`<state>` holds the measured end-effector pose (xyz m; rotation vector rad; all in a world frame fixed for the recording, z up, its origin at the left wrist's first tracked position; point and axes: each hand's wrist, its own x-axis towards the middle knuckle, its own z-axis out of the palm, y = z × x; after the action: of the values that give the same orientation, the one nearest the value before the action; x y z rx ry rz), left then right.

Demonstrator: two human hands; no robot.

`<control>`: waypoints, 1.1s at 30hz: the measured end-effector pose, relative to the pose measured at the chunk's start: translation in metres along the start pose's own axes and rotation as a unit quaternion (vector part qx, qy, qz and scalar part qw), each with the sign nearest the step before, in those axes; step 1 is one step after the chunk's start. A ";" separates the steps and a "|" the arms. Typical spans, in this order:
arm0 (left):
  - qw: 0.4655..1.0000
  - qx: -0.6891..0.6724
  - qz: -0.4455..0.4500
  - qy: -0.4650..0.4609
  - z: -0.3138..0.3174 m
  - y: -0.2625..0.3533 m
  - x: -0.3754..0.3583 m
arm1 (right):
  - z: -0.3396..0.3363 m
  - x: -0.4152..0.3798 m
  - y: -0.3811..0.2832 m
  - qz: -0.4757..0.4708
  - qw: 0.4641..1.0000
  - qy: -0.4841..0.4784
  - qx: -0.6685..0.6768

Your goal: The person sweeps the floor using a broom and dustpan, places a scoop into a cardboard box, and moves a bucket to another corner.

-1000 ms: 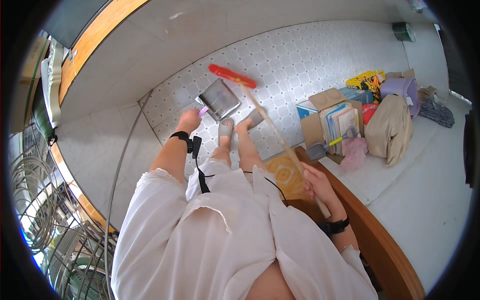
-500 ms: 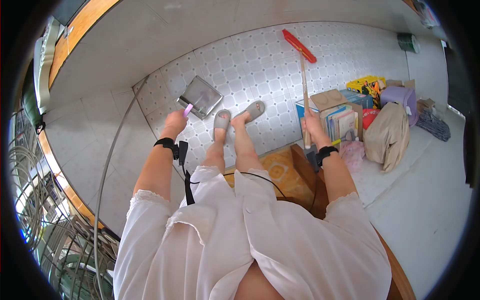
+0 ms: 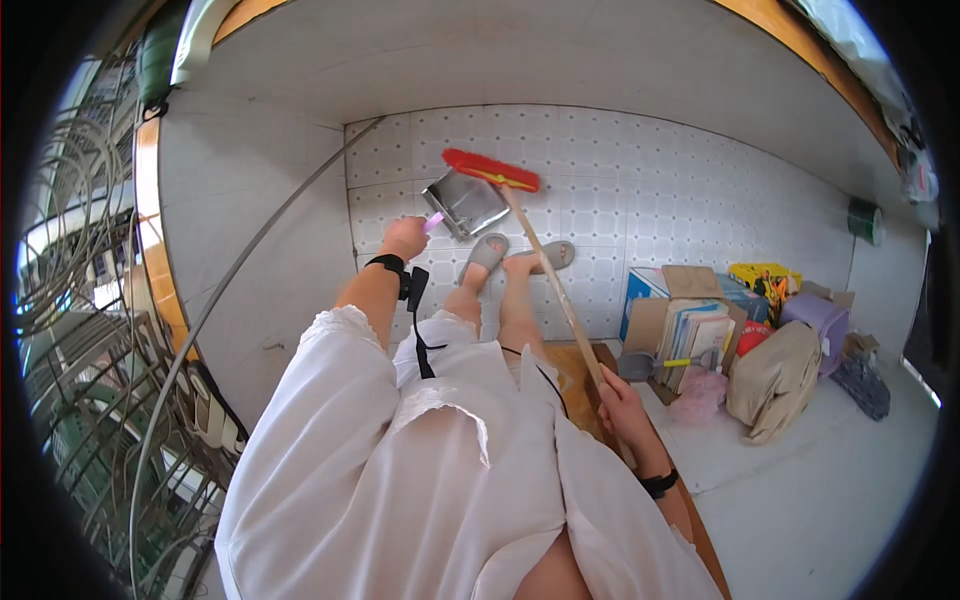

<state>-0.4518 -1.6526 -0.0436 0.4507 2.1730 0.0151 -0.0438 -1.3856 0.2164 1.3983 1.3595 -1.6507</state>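
Observation:
My left hand (image 3: 404,238) grips the pink handle of a metal dustpan (image 3: 466,204) that rests tilted on the tiled floor ahead of my feet. My right hand (image 3: 618,405) is closed around the lower end of a long wooden broom stick (image 3: 556,290). The red broom head (image 3: 491,170) lies on the floor at the far edge of the dustpan, touching it. My feet in grey slippers (image 3: 485,253) stand just behind the pan.
An open cardboard box of books (image 3: 685,330) stands at the right, with a beige bag (image 3: 772,380), a purple bin (image 3: 815,315) and a yellow toy (image 3: 765,278) beside it. A wooden step edge (image 3: 590,380) lies under my right hand. A wire rack (image 3: 70,330) and a thin metal rod (image 3: 240,290) fill the left.
The broom head swung from far right on the floor back to the dustpan's edge. My right hand dropped lower and nearer my body. The view turned toward the wall.

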 end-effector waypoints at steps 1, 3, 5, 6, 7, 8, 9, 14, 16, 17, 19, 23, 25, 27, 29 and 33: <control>1.000 -0.004 0.002 0.021 0.004 -0.008 -0.009 | 0.000 0.005 -0.004 -0.038 0.999 0.007 -0.019; 0.999 -0.018 -0.004 0.026 0.015 -0.027 -0.020 | 0.000 0.033 -0.024 -0.065 0.997 0.008 -0.050; 0.999 -0.046 -0.007 0.028 0.023 -0.039 -0.033 | 0.006 0.075 -0.049 -0.097 0.991 0.026 -0.085; 0.998 -0.052 -0.012 0.026 0.029 -0.045 -0.037 | 0.013 0.101 -0.062 -0.106 0.989 0.032 -0.098; 0.996 -0.076 -0.026 0.029 0.033 -0.051 -0.038 | 0.023 0.126 -0.074 -0.105 0.988 0.034 -0.110; 0.994 -0.100 -0.039 0.033 0.037 -0.057 -0.040 | 0.034 0.146 -0.076 -0.105 0.986 0.035 -0.122; 0.993 -0.105 -0.044 0.034 0.039 -0.062 -0.042 | 0.046 0.162 -0.059 -0.105 0.986 0.032 -0.128; 0.986 -0.143 -0.076 0.040 0.052 -0.090 -0.034 | 0.058 0.149 0.025 -0.209 0.874 0.106 -0.425; 0.984 -0.155 -0.075 0.039 0.059 -0.104 -0.038 | 0.038 0.114 0.034 -0.180 0.899 0.052 -0.396; 0.984 -0.158 -0.074 0.041 0.060 -0.112 -0.039 | 0.033 0.094 0.023 -0.169 0.910 0.028 -0.378; 0.983 -0.176 -0.048 0.029 0.072 -0.129 -0.042 | 0.031 0.032 -0.029 -0.052 0.947 -0.038 -0.314; 0.986 -0.150 -0.044 0.059 0.102 -0.150 -0.055 | 0.021 -0.014 -0.061 0.022 0.970 -0.070 -0.233; 0.979 -0.179 -0.067 0.076 0.104 -0.150 -0.073 | 0.025 -0.019 -0.063 0.000 0.972 -0.060 -0.226; 0.977 -0.182 -0.075 0.084 0.104 -0.148 -0.088 | 0.026 -0.011 -0.061 -0.024 0.973 -0.046 -0.225; 0.975 -0.180 -0.082 0.096 0.103 -0.146 -0.098 | 0.027 0.005 -0.060 -0.024 0.979 -0.028 -0.200; 0.974 -0.179 -0.108 0.086 0.108 -0.142 -0.109 | 0.030 0.043 -0.065 -0.068 0.982 0.004 -0.178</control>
<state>-0.3536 -1.8369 -0.0485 0.0068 2.3133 0.3318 -0.1244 -1.3858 0.1951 1.1244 1.6888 -1.3957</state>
